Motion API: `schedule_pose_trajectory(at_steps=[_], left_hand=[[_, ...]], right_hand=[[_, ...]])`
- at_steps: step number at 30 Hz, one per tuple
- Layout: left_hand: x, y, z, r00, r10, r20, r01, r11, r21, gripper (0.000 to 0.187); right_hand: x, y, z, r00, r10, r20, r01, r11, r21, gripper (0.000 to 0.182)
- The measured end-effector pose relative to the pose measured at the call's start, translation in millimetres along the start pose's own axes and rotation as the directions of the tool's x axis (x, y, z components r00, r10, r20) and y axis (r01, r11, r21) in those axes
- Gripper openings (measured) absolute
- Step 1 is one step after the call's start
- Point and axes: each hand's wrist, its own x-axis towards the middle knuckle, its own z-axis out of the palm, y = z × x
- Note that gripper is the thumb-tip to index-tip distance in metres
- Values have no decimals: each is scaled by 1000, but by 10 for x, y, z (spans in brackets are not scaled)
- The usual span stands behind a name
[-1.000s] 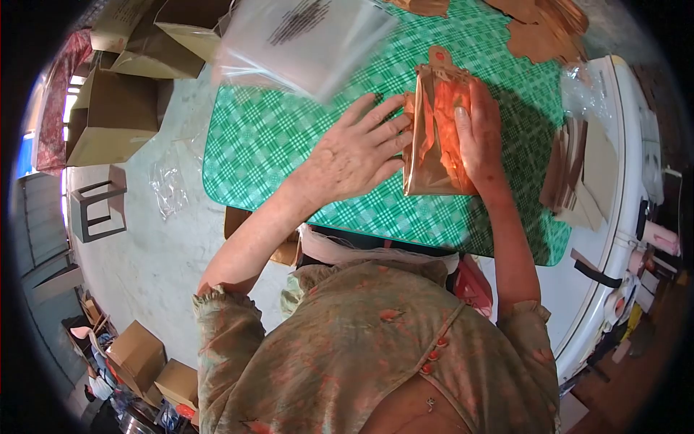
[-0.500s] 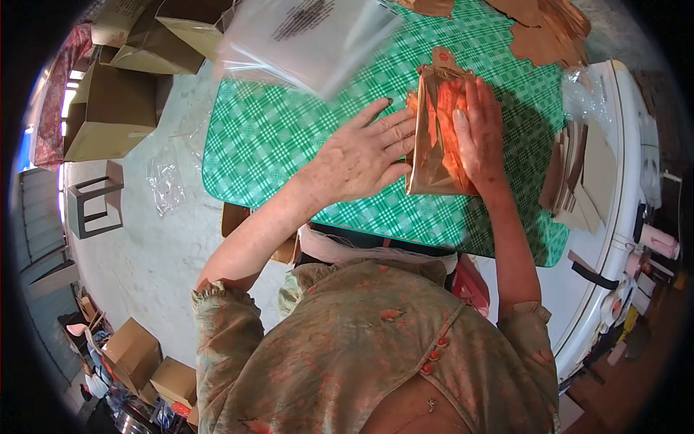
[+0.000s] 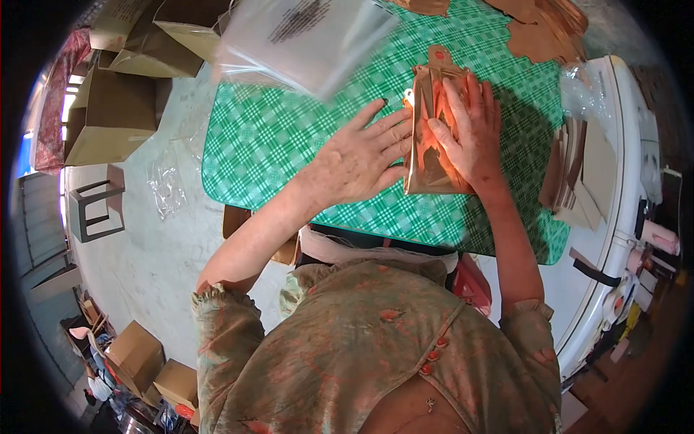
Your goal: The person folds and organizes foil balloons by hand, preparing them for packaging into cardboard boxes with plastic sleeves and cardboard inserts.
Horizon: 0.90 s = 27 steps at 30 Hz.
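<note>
A shiny copper-coloured foil packet [image 3: 428, 170] lies on the green checked tablecloth [image 3: 253, 145], its rounded tab with a red mark pointing away from me. My left hand [image 3: 361, 155] rests beside it, fingers spread, with the fingertips at the packet's left edge. Spread over the packet's right side is my right hand [image 3: 473, 134], palm down, fingers apart and pointing away. A small white and orange piece shows at the packet's upper left edge. Neither hand grips anything.
Clear plastic sleeves [image 3: 289, 50] lie at the table's far left. Copper-coloured sheets [image 3: 546, 32] are at the far right. Stacked card pieces [image 3: 578, 170] stand at the right edge. Open cardboard boxes [image 3: 116, 108] and a grey frame [image 3: 97, 202] are at the left.
My right hand's thumb and fingers have shifted left across the packet and spread wider. My left hand has hardly moved.
</note>
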Motion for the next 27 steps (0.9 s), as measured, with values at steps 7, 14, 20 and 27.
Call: schedule_pose_trajectory(at_steps=[7, 14, 20, 27], left_hand=[[-36, 18, 0, 1000, -17, -18, 16, 998, -56, 64], [-108, 12, -76, 996, -76, 41, 76, 997, 5, 64], [-133, 5, -58, 996, -79, 43, 77, 996, 37, 61], [-127, 7, -47, 995, -84, 47, 82, 995, 48, 60]], right_hand=[[-23, -19, 8, 1000, -10, -21, 9, 999, -32, 78], [-26, 30, 32, 1000, 3, 18, -3, 1000, -4, 78], [-49, -64, -207, 996, -68, 62, 76, 988, -135, 71], [-201, -261, -69, 989, -122, 88, 131, 986, -101, 68]])
